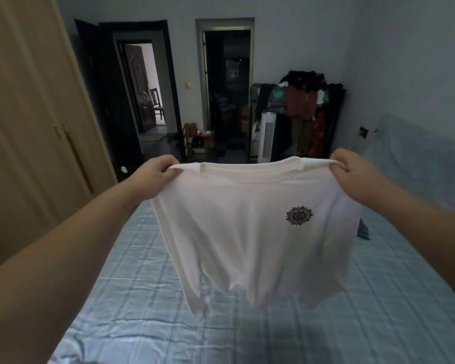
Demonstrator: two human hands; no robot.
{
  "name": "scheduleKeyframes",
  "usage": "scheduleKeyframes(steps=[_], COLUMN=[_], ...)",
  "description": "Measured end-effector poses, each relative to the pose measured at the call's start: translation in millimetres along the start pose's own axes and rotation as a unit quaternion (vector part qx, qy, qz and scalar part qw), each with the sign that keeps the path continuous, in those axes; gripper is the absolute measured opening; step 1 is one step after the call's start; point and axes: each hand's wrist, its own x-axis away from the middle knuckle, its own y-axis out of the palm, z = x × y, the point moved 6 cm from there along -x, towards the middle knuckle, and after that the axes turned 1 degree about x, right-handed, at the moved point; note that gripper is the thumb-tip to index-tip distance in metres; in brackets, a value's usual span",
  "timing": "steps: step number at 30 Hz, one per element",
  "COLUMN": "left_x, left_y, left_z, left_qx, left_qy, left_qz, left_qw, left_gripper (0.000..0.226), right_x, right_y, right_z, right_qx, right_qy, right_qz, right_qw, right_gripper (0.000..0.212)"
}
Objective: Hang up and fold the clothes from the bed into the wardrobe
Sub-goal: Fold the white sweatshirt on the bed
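Holding a white T-shirt point(247, 232) up in the air over the bed point(142, 298), stretched wide by its shoulders. Pinching the left shoulder with the left hand point(155, 170), fingers curled round a fold of cloth. Pinching the right shoulder with the right hand point(352, 170) in the same way, knuckles up. Both arms reaching forward, well apart, with the neckline pulled nearly straight and level between the two grips. Below that, hanging loose: hem rumpled, one sleeve drooping at the lower left, all of it above the blue checked sheet. On the chest, toward the right, a small dark flower print point(299, 215).

To the left, beside the bed, a wardrobe point(29, 127) of pale wood with its doors closed. On the bed at the right, partly hidden behind the shirt, a small dark item point(363, 230), too dim to identify. Past the bed, against the far wall, a clothes rack point(305, 109) heaped with dark and reddish garments, and just beside it a white tower appliance point(267, 137). Left of those, two open doorways, the nearer one point(227, 88) dark inside.
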Motion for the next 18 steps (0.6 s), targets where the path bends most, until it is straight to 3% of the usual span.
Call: scheduleKeyframes(steps=[4,7,12,16,18], left_x=[35,56,70,87,92], left_y=[-15,-25,-50,-47,-40], left_z=[-8,-23,-64,-86,-94], left_qx=[-0.028,0.040,0.125,0.203,0.229], left_qy=[0.047,0.056,0.019,0.009,0.011], left_qz=[-0.082,-0.124,-0.085,-0.181,-0.213], left_qw=[0.995,0.990,0.988,0.962,0.950], left_gripper=[0.012,0.012,0.011,0.046,0.044], right_x=[47,82,116,130,133], right_y=[-8,5,6,-5,-4], right_z=[-24,-33,-63,-83,-83], right_qx=[-0.072,-0.132,-0.078,0.010,0.038], right_qy=[0.015,0.053,0.050,0.026,0.022], right_qz=[0.166,0.228,0.229,0.189,0.179], right_qw=[0.983,0.963,0.969,0.982,0.983], right_gripper=[0.013,0.012,0.015,0.018,0.021])
